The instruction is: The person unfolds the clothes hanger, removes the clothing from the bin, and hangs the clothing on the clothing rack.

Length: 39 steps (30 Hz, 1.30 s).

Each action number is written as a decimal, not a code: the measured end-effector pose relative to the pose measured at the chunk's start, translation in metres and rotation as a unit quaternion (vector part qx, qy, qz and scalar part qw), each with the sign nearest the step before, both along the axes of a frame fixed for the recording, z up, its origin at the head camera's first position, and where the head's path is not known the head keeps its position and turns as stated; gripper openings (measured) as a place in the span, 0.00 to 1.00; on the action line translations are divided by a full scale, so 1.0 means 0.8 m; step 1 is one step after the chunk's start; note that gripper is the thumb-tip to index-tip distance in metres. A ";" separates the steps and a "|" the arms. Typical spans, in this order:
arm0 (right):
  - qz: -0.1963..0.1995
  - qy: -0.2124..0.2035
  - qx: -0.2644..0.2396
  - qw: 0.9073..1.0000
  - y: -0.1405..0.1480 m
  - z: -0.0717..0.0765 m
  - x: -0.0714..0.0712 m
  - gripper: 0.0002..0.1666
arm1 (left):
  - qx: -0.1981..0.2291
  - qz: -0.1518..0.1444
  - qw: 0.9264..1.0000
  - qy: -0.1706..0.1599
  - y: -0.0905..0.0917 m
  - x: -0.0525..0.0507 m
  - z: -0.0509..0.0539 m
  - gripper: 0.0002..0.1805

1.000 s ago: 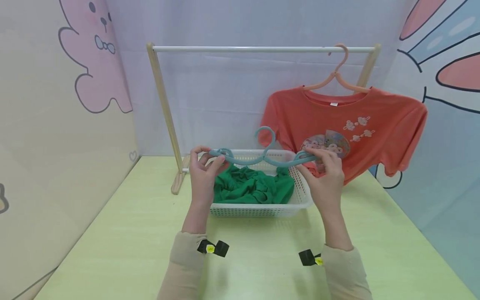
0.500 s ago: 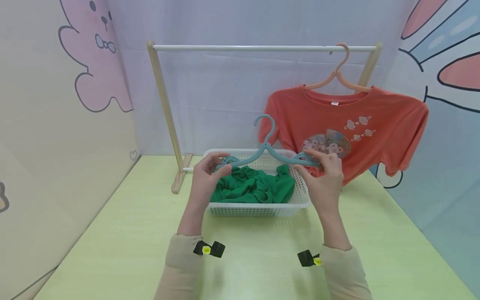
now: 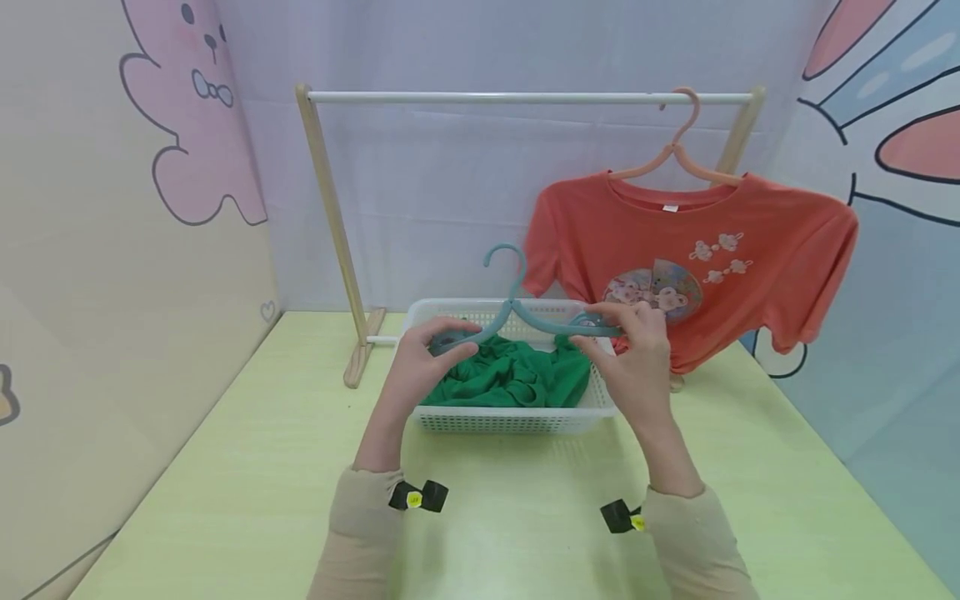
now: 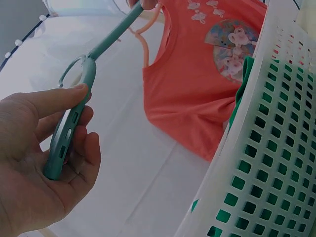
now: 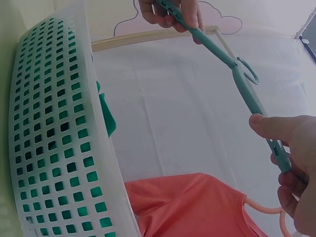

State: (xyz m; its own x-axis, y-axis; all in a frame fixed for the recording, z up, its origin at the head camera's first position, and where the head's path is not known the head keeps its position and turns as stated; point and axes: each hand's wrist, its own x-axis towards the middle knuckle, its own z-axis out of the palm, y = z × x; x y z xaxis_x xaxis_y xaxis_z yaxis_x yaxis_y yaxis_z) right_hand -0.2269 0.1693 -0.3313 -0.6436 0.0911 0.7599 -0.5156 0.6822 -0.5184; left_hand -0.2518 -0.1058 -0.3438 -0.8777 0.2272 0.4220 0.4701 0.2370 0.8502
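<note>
A teal clothes hanger (image 3: 496,323) is held up over the white basket (image 3: 517,422), its hook pointing upward. My left hand (image 3: 425,364) pinches the hanger's left end between thumb and fingers; in the left wrist view the thumb presses on the teal arm (image 4: 85,81). The right end is pinched by my right hand (image 3: 632,357), and the right wrist view shows that thumb on the hanger (image 5: 249,96) too. Crumpled green cloth (image 3: 517,375) lies in the basket beneath, its full shape hidden by the folds.
Behind the basket stands a rack with a white rail (image 3: 480,98) and wooden legs. At its right end hangs a coral T-shirt (image 3: 720,250) on a peach hanger (image 3: 671,158). Everything stands on a pale yellow-green table (image 3: 247,483) between printed walls.
The hanger's hook rose and then dropped a little while shifting left. Its left arm now slopes lower than before. Both hands keep their hold, the right one having moved slightly left.
</note>
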 end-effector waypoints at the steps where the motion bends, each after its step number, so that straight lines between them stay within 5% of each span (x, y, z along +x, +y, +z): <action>1: 0.004 -0.005 0.010 1.000 0.000 0.001 0.000 0.24 | -0.005 0.003 1.000 0.001 0.000 0.000 -0.001 0.15; 11: 0.090 -0.098 0.129 0.983 0.017 0.017 -0.005 0.16 | -0.018 0.017 1.000 0.006 -0.004 0.006 -0.001 0.13; 19: 0.122 -0.164 0.136 0.969 0.019 0.024 -0.003 0.12 | -0.021 0.015 1.000 -0.007 -0.003 0.008 -0.002 0.13; 26: 0.105 -0.179 0.067 0.976 0.017 0.014 0.006 0.08 | -0.026 0.013 1.000 -0.003 -0.003 0.007 -0.003 0.12; 33: 0.069 -0.144 -0.031 0.987 0.014 -0.001 0.011 0.09 | -0.025 0.015 1.000 -0.004 0.000 0.006 -0.004 0.12; 39: 0.034 -0.134 -0.165 0.977 0.009 -0.004 0.015 0.10 | -0.026 0.015 1.000 -0.004 0.002 0.004 -0.007 0.12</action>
